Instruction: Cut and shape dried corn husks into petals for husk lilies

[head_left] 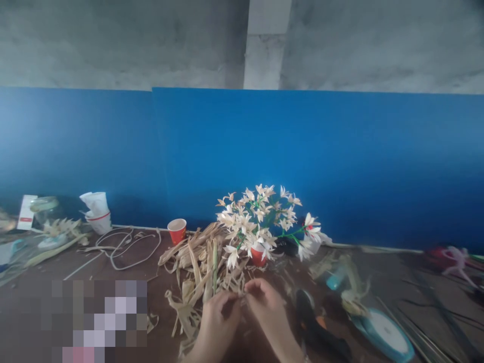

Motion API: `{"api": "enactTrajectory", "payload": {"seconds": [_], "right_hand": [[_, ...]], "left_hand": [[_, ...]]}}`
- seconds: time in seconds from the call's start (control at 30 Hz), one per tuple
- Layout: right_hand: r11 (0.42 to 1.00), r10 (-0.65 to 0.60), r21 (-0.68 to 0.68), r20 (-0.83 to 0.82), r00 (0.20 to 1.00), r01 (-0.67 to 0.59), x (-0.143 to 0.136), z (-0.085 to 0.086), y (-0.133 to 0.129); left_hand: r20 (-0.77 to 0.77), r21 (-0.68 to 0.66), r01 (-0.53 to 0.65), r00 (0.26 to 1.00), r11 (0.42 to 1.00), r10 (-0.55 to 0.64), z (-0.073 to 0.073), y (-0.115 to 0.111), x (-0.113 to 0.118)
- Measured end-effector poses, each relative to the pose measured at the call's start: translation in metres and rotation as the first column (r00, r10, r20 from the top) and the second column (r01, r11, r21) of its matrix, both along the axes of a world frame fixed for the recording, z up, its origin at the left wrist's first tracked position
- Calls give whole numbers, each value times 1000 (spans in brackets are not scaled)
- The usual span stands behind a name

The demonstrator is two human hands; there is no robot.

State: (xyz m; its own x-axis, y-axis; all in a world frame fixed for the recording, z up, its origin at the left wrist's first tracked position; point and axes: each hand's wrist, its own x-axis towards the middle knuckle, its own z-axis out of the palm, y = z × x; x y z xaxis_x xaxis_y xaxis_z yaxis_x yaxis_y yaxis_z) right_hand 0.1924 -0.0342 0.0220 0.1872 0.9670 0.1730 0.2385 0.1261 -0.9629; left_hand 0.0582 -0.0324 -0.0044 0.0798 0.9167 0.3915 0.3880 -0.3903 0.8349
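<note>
My left hand (220,313) and my right hand (266,303) meet at the fingertips low in the middle of the view. Both are closed in a pinch; what lies between the fingers is small and blurred, so I cannot make it out. Just beyond them, dried corn husks (196,254) are heaped on the dark brown table (128,287), some touching or passing behind my left hand. Behind my right hand, a bunch of cream-white husk flowers (244,222) on green stems rises above a red paper cup (258,257).
An empty-looking red paper cup (177,231) stands behind the husks. Left of it lie a looped white cable (132,254) and a white cup (99,222) with paper in it. A black-handled tool (317,327) and a blue-rimmed spool (389,333) lie right. A blue partition (264,141) closes the back.
</note>
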Motion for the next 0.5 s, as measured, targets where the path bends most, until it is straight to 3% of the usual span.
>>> {"api": "enactTrajectory", "payload": {"seconds": [0.33,0.5], "right_hand": [[997,50,52,98,994,-55,-1,-3,-3],[996,51,76,35,998,-53,-2,-7,-1]], "left_hand": [[-29,-52,1,1000,999,-3,3,1,1],[-40,-69,33,999,997,-36,1,1,1]]}}
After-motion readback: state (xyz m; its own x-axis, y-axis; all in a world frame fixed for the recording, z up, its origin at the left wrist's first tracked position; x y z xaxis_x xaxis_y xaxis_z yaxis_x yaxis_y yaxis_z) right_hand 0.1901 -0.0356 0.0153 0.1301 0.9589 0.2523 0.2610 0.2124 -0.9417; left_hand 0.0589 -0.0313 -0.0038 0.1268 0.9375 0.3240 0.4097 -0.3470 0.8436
